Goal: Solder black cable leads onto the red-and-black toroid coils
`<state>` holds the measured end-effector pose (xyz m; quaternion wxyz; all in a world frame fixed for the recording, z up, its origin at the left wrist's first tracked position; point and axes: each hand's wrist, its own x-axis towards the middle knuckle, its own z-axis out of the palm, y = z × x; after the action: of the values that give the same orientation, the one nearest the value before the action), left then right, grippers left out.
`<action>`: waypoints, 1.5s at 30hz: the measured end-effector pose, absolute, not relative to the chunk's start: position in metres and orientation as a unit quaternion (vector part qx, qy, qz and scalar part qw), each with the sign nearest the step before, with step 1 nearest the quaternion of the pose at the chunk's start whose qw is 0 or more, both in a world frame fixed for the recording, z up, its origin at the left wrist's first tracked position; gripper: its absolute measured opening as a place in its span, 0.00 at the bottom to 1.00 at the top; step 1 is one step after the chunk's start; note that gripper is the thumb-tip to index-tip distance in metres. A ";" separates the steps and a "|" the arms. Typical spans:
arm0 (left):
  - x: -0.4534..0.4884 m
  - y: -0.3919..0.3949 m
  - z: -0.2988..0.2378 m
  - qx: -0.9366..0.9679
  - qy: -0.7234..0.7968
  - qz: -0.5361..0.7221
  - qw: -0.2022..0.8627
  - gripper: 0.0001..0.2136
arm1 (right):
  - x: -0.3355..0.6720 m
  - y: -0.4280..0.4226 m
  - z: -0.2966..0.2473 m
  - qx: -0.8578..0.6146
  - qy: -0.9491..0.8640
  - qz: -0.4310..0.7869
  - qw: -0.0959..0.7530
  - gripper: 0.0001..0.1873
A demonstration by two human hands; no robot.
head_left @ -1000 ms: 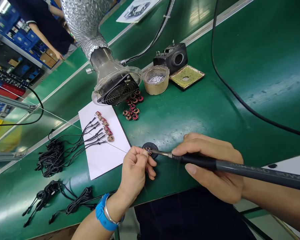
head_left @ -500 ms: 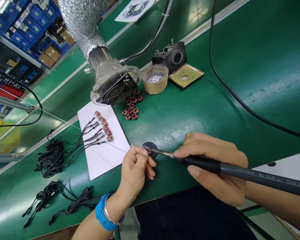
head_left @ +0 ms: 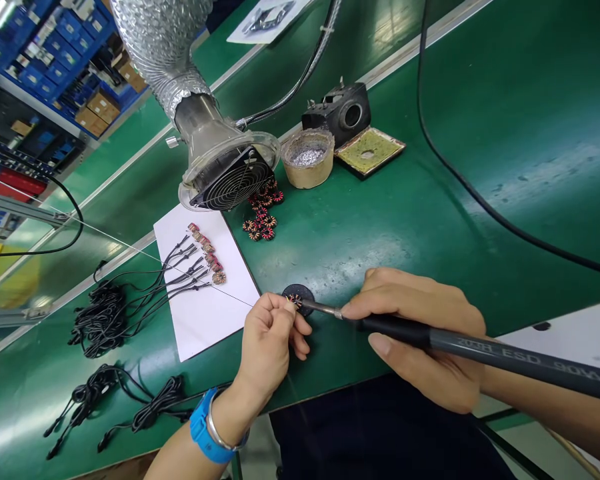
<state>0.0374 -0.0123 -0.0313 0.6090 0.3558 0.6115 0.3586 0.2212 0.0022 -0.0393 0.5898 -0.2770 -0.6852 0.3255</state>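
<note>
Here, the left hand [head_left: 267, 343] pinches a small wound coil [head_left: 296, 301] over a round black disc [head_left: 307, 291], and the right hand [head_left: 430, 320] grips a soldering iron [head_left: 480, 345], its tip [head_left: 316, 306] at the coil. Beyond them, a round pot [head_left: 306, 177] holds silvery, grainy material [head_left: 307, 157]; beside it, a shallow square tray [head_left: 363, 176] holds a yellowish sponge [head_left: 380, 147] with a hole. Blue bins [head_left: 70, 27] stand in the background, contents too small to tell.

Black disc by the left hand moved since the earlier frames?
No: the black disc keeps its place relative to the white sheet; the whole view just drifted slightly.
</note>
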 end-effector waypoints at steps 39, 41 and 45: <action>0.034 -0.009 -0.032 0.324 0.608 0.367 0.624 0.11 | 0.225 0.002 -0.038 -0.300 -0.688 0.312 0.583 0.15; 0.034 -0.008 -0.032 0.326 0.610 0.365 0.623 0.10 | 0.225 0.002 -0.038 -0.303 -0.688 0.313 0.581 0.14; 0.032 -0.009 -0.032 0.331 0.614 0.360 0.620 0.10 | 0.227 0.003 -0.037 -0.304 -0.691 0.312 0.577 0.13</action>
<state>0.0322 -0.0085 -0.0323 0.6200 0.3307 0.6138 0.3598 0.2266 0.0030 -0.0368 0.5768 -0.3036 -0.6913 0.3120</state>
